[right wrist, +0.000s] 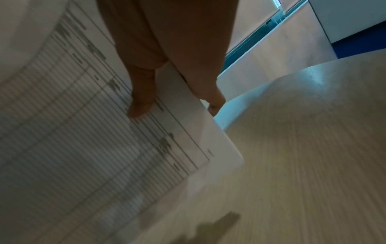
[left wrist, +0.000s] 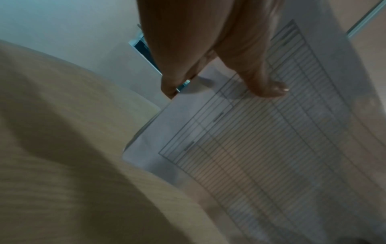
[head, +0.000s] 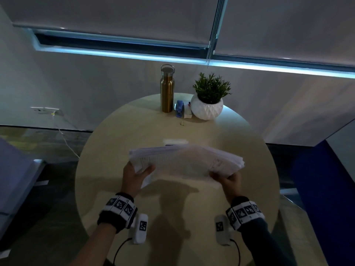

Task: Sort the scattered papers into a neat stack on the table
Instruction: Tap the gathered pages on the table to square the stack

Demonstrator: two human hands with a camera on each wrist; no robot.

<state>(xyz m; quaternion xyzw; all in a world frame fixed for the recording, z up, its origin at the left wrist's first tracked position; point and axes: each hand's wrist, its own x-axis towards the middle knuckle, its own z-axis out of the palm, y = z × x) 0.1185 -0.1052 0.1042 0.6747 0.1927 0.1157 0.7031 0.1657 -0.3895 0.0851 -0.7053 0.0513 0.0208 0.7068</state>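
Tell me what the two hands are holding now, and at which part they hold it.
Both hold the stack of papers: left hand at its left end, right hand at its right end.

Light: dim room; a cold blue strip glows under the window blinds (head: 115, 18).
Shadows: arms and papers (head: 186, 162) throw soft dark shapes on the round table (head: 115, 143).
Blur: both wrist views are smeared, edges bent.

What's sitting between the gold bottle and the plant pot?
In the head view, a blue stapler and a small white box sit between the gold metal bottle and the white faceted plant pot.
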